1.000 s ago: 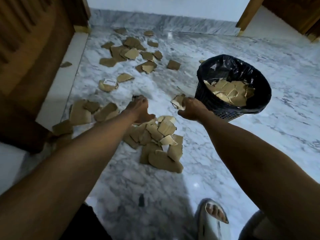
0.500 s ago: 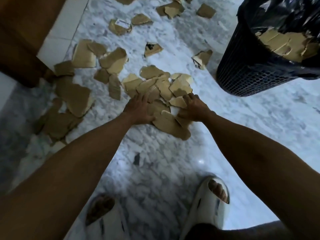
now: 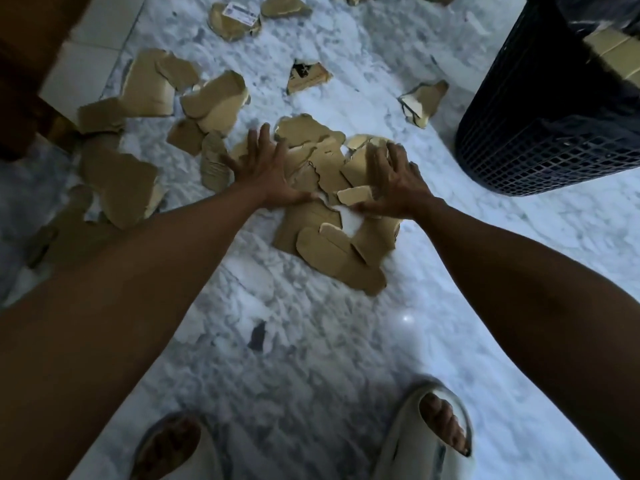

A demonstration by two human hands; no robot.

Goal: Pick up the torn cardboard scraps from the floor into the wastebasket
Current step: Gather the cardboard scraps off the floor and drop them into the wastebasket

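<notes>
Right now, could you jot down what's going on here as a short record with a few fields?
place: marble floor
left hand: fingers spread, pressing flat on the near pile of scraps
right hand: fingers slightly bent, resting on the same pile
wastebasket: dark mesh, upper right, some cardboard already inside
other scraps: loose pieces to the left and one with a white label farther off
feet: two pale slippers at the bottom
stage: gathering, nothing lifted yet

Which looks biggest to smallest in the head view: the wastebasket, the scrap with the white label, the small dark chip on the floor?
1. Wastebasket, though partly cropped.
2. Labelled scrap.
3. Dark chip, despite lying nearer the camera.
</notes>
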